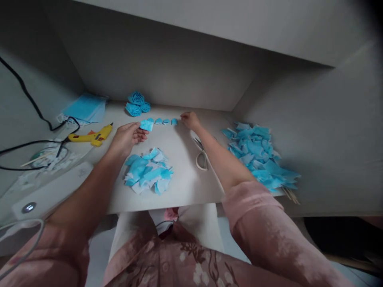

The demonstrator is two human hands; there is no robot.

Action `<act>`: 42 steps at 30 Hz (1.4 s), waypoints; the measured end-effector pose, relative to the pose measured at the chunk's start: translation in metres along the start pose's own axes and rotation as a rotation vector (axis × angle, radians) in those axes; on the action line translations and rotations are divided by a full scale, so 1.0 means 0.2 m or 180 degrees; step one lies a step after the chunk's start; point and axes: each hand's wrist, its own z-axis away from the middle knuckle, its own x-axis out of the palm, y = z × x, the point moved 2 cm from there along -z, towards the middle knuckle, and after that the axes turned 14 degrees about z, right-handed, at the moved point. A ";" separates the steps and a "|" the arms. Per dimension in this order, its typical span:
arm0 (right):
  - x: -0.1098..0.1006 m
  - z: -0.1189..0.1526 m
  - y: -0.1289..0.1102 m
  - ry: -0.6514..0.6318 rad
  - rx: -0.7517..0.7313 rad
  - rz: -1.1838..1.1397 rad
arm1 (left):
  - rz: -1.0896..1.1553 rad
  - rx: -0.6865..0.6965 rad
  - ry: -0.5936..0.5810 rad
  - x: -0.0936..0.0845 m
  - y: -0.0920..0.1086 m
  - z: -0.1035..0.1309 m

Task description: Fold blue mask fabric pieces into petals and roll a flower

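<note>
My left hand (pixel 130 134) pinches a light blue cloth piece (pixel 146 125) between thumb and fingers, just above the table. Beside it, a row of several small folded blue petals (pixel 166 122) runs to the right along the back of the table. At the right end of that row is my right hand (pixel 190 119), its fingers closed together at the tips. Whether anything small sits in them I cannot make out. Below my right forearm lie scissors (pixel 202 160), partly covered by the arm. A loose heap of blue and white cloth pieces (pixel 149 171) lies nearest my left forearm.
Three rolled blue fabric roses (pixel 137 104) stand at the back. On the left are a yellow glue gun (pixel 92 136), a stack of blue face masks (pixel 85 107), black cable and a white box (pixel 55 189). A larger cloth heap (pixel 257 151) and thin sticks (pixel 291 195) lie right.
</note>
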 end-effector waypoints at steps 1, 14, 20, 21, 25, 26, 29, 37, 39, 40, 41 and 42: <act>0.02 -0.02 -0.01 -0.0055 0.0046 0.0095 | 0.0013 0.0007 -0.0013 0.00 0.00 0.00; 0.09 -0.08 -0.10 -0.0438 0.0181 0.0119 | 0.0151 0.0112 -0.0163 0.01 0.01 0.01; -0.09 0.11 -0.09 -0.0398 -0.0194 -0.1165 | 0.0146 0.0007 -0.0118 0.02 0.00 0.01; -0.13 0.17 -0.10 -0.0408 -0.0313 -0.1540 | 0.0130 0.0001 -0.0115 0.02 -0.01 0.00; -0.26 0.41 -0.15 -0.0373 -0.0925 -0.2296 | 0.0065 0.0034 -0.0099 0.01 -0.01 0.00; -0.29 0.47 -0.17 -0.0314 -0.1009 -0.2366 | 0.0058 0.0033 -0.0112 0.01 -0.01 0.00; -0.34 0.63 -0.21 -0.0215 -0.1190 -0.2479 | 0.0023 0.0047 -0.0213 0.02 -0.01 0.01; -0.24 0.71 -0.16 -0.0504 -0.1374 -0.2644 | -0.0049 -0.0020 -0.0471 0.06 -0.03 0.03; -0.17 0.67 -0.10 -0.0772 -0.1298 -0.2476 | -0.0061 0.0022 -0.0421 0.06 -0.02 0.02; -0.15 0.65 -0.08 -0.0911 -0.1280 -0.2308 | -0.0038 0.0059 -0.0370 0.05 -0.02 0.02; -0.13 0.63 -0.05 -0.1033 -0.1284 -0.2082 | 0.0013 0.0108 -0.0311 0.05 -0.01 0.01; -0.12 0.61 -0.03 -0.1162 -0.1310 -0.1761 | 0.0096 0.0176 -0.0220 0.04 0.00 0.01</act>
